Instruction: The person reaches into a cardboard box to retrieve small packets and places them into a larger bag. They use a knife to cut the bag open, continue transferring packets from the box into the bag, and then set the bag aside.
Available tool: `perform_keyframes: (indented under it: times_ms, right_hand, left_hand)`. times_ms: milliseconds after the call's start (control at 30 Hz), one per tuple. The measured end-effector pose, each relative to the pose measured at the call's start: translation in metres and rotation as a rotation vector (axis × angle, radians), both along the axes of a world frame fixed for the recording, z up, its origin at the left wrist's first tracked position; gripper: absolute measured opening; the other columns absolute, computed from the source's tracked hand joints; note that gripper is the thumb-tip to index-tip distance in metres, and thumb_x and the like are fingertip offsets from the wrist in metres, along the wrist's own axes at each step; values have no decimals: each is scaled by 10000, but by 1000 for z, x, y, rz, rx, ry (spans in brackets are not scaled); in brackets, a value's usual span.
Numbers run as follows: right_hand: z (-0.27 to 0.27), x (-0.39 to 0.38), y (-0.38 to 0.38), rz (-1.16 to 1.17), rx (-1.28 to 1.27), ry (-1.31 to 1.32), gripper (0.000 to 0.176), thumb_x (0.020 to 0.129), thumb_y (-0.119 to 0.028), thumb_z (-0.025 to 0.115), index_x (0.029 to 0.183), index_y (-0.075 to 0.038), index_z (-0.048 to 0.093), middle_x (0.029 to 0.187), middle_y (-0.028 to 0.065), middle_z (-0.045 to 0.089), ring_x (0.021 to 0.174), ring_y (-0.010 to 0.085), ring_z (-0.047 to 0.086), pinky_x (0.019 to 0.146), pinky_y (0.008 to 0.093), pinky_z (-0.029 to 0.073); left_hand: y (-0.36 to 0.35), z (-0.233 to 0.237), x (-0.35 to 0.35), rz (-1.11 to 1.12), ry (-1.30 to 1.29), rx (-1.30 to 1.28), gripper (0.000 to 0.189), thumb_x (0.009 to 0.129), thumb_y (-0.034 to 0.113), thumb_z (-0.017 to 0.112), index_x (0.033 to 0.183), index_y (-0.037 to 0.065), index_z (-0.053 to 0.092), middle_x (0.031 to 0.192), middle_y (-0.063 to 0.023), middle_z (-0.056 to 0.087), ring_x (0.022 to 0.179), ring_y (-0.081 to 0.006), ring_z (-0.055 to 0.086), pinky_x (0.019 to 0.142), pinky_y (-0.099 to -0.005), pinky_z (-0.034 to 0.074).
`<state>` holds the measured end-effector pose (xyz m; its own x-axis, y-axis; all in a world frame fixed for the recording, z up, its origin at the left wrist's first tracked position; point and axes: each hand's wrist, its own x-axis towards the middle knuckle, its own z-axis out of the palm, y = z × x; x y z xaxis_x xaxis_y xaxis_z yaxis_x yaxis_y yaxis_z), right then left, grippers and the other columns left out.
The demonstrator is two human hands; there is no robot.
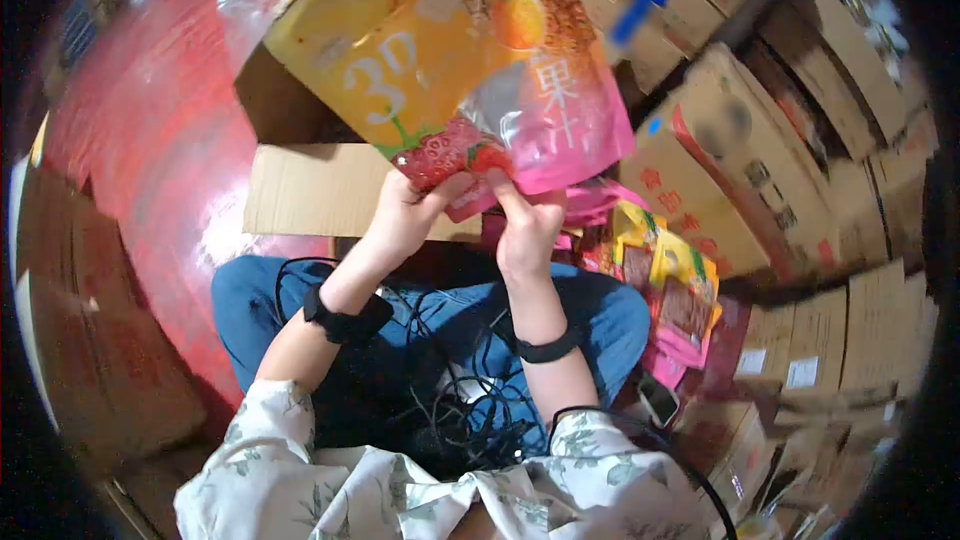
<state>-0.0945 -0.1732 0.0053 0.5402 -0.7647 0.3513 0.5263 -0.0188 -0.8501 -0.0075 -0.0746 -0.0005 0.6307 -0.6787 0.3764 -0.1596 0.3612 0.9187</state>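
Observation:
A large shiny fruit-printed plastic pouch point(400, 60) is raised in front of me, yellow with "3D" on the left, pink with a pineapple picture and white characters on the right. Its lower edge shows red strawberries. My left hand point(408, 218) grips that edge, thumb pressed on the print. Close beside it, my right hand point(528, 230) pinches the same edge with its thumb on top. The fingers behind the pouch are hidden. Below it, an open cardboard box point(320, 190) has a flap turned toward me.
More yellow and pink snack pouches point(680, 305) lie by my right knee, near a phone-like dark object point(658, 402). Cardboard cartons point(715, 160) are stacked on the right, others point(85, 330) on the left. Black cables point(470, 390) tangle across my lap. The floor point(165, 130) is red.

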Motion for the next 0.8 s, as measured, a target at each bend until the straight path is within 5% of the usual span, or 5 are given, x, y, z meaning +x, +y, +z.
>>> perform_keyframes:
  times_ms: [33, 67, 233, 533, 800]
  right_hand:
    - [0, -1, 0, -74, 53, -84, 409, 708, 56, 673, 1079, -3, 511, 1054, 56, 562, 958, 158, 534, 853, 298, 424]
    - [6, -9, -2, -92, 88, -132, 444, 697, 62, 680, 1091, -12, 489, 1062, 54, 555, 967, 158, 527, 872, 300, 413]
    - [21, -49, -3, -269, 162, -215, 398, 699, 82, 673, 1060, -9, 535, 1017, 65, 604, 928, 173, 573, 878, 309, 426]
    - [46, -104, -12, 123, 360, -40, 315, 871, -75, 515, 1181, -45, 465, 1104, 92, 565, 969, 239, 588, 759, 427, 547]
    - [27, -77, -6, -220, 94, 78, 238, 855, -92, 571, 1083, -39, 525, 999, 48, 595, 870, 158, 613, 734, 307, 544]
  left_hand:
    - [-1, 1, 0, -47, -10, 35, 234, 850, 9, 558, 1082, 22, 579, 993, -26, 618, 915, -134, 561, 814, -281, 452]
    - [-6, -1, 0, 26, -156, -30, 145, 852, 10, 557, 992, 7, 596, 864, -30, 626, 711, -82, 559, 603, -234, 470]
    - [-6, 14, -23, -206, 12, 152, 105, 850, 52, 580, 943, 3, 588, 720, -12, 576, 514, -64, 474, 450, -227, 400]
    - [13, 20, 0, -318, 75, 251, 203, 847, 113, 608, 1008, 10, 539, 705, -15, 593, 565, -82, 548, 510, -215, 449]
    - [16, 34, -2, -323, 123, 407, 251, 750, 97, 685, 950, 14, 558, 663, -40, 599, 513, -109, 569, 408, -212, 404]
